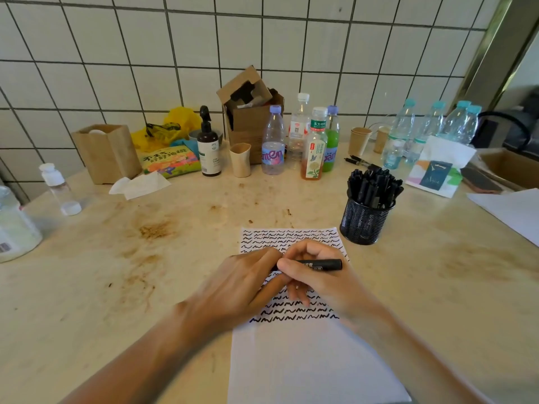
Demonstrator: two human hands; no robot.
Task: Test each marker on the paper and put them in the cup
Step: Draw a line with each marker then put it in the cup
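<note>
One marker (320, 264) lies level across the paper (306, 360), gripped by the right hand (318, 275) on its barrel while the left hand (250, 278) closes round its other end; whether the cap is going on or coming off I cannot tell. Many rows of black squiggles fill the sheet's upper half, the lower half bare. At two o'clock the mesh cup (364, 223) stands packed with markers, so most seem done. Two loose pens (357, 160) lie on the counter (145, 272) beyond.
</note>
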